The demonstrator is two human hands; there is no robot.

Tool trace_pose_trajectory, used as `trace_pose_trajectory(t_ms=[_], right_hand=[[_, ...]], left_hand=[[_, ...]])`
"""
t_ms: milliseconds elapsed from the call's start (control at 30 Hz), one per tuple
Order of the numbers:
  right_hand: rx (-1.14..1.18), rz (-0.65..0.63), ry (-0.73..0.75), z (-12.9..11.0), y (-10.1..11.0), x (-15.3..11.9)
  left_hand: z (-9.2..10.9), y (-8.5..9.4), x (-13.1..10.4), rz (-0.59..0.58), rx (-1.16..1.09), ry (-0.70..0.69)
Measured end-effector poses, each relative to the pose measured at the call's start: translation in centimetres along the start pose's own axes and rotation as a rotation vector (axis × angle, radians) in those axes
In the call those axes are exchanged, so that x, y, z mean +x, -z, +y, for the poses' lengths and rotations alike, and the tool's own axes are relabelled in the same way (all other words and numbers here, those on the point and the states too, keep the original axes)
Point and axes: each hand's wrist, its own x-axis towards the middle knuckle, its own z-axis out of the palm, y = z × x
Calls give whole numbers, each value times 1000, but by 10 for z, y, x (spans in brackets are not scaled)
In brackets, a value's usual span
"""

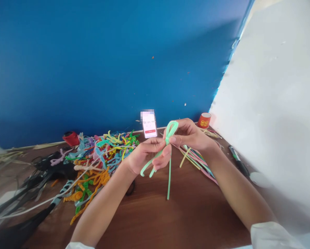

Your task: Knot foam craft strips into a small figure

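Observation:
A light green pipe cleaner bundle (172, 128) is held up between both hands, bent into loops at the top with several tails hanging down. My left hand (151, 154) pinches it just under the loops, and two bent tails poke out below the fingers. From the other side, my right hand (187, 134) grips the gathered point between thumb and fingers. One long straight tail (169, 183) hangs over the table. Whether the loops are one stem or more I cannot tell.
A tangled heap of coloured pipe cleaners (100, 155) covers the table's left. Straight pipe cleaners (196, 159) lie behind my right forearm. A phone (149, 126) showing a timer leans on the blue wall. Also there are a red paper cup (204, 120), a marker (238, 160) and black cables (27, 193).

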Motion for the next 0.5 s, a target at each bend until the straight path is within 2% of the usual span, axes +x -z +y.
trace_pose_trajectory(t_ms=[300,400,500], right_hand=[[111,-15,-28,6,-2,0],[158,-15,-71,6,-2,-2],[154,73,-26,6,-4,0]], left_hand=[[-3,4,0,44,128,18],[-4,4,2,162,269,-48],[-7,1,5,327,363,-209]])
